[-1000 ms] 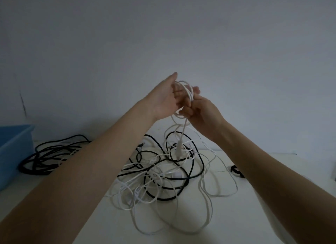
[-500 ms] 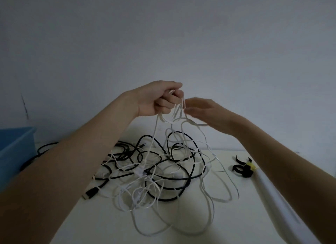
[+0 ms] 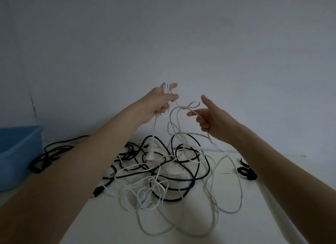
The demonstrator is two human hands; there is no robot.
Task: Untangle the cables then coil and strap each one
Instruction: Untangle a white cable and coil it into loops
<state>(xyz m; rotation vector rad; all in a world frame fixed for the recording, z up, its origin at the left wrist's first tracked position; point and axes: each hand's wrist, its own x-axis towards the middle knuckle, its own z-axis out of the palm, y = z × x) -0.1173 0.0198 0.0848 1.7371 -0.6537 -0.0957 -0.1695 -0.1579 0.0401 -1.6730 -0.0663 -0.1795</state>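
Now coiling: left hand (image 3: 160,103) grips loops of thin white cable (image 3: 179,131), right hand (image 3: 209,119) w/ thumb out, strand across curled fingers. Next: feed another loop.

My two hands, left (image 3: 158,105) and right (image 3: 211,120). One blue bin (image 3: 18,153) at the left edge. One tangle of white and black cables (image 3: 163,173) mid-frame, strands too knotted to count. Straps (image 3: 246,172) right, number unclear.
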